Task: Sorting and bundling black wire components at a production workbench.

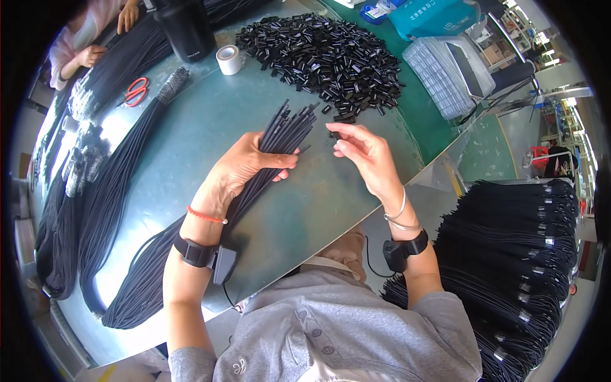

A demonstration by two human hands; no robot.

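Note:
My left hand [254, 162] is wrapped round a bundle of thin black cables [289, 130], whose ends fan out past my thumb toward the far side. The rest of the bundle trails back under my left forearm. To its right, my right hand [363, 149] pinches a small black sleeve piece [335, 135] between thumb and fingertips, apart from the cable ends. Beyond both hands lies a large pile of small black pieces [324, 60] that look like the one I hold.
More black cable bundles [121, 172] lie on the table's left, near red-handled scissors [136, 92]. A tape roll [228, 59] and a black bottle [184, 32] stand behind. Another person's hand [92, 56] is at the far left. Stacked cables [509, 254] fill the right; a clear plastic box [449, 76] sits beyond.

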